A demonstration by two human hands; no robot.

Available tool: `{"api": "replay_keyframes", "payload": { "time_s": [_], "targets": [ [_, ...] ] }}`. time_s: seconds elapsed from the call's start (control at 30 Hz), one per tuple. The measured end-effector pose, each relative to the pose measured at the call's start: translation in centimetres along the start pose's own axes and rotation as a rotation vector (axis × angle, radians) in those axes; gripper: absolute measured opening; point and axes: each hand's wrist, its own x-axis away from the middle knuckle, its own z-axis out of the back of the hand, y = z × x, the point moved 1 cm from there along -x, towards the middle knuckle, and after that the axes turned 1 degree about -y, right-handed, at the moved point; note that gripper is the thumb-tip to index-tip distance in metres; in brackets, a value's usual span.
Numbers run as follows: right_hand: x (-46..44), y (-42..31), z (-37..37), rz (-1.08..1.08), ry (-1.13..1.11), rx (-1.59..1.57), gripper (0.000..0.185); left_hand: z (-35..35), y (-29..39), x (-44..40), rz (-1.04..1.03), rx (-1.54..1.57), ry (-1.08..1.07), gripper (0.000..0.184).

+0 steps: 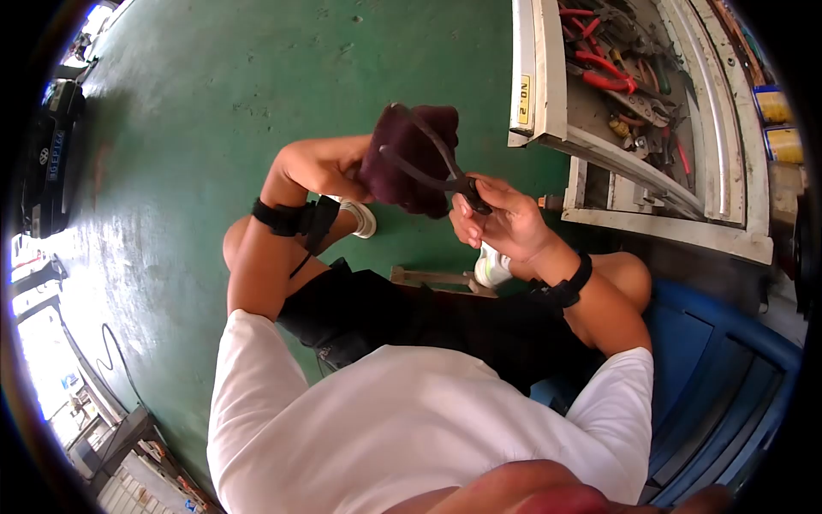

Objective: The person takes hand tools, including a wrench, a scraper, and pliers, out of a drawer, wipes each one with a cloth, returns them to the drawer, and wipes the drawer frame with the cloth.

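Observation:
My left hand [342, 170] is closed on a dark maroon cloth [388, 182], which is bunched up and hides most of its fingers. In front of the cloth lies a pair of dark metal pliers [459, 183], its two handles spread apart and pointing up and left. My right hand [511, 221] pinches the pliers near the jaws between thumb and fingers. The cloth sits behind the handles; whether it presses on them I cannot tell.
At the upper right an open white metal drawer [539, 81] holds several pliers, some with red handles [604, 79]. A blue plastic chair [685, 343] is at my right. Green floor [214, 77] spreads ahead. A dark car [53, 163] stands far left.

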Motion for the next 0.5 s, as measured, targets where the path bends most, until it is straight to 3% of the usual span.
{"api": "replay_keyframes", "payload": {
  "time_s": [0.13,0.23,0.33,0.5],
  "targets": [
    [0.1,-0.6,-0.1,-0.011,0.047,0.086,0.036,0.7,-0.9,-0.6,-0.136,-0.071,-0.027,0.067],
    [0.0,-0.4,0.0,-0.009,-0.026,0.137,0.036,0.4,-0.7,-2.2,-0.245,-0.224,0.036,0.052],
    [0.0,0.2,0.4,-0.058,-0.062,0.069,0.035,-0.4,-0.6,-3.6,-0.171,-0.350,0.070,0.031],
    [-0.2,0.4,-0.2,-0.101,-0.082,0.138,0.033,-2.3,2.2,-3.0,-0.309,-0.396,0.046,0.036]
  ]
}}
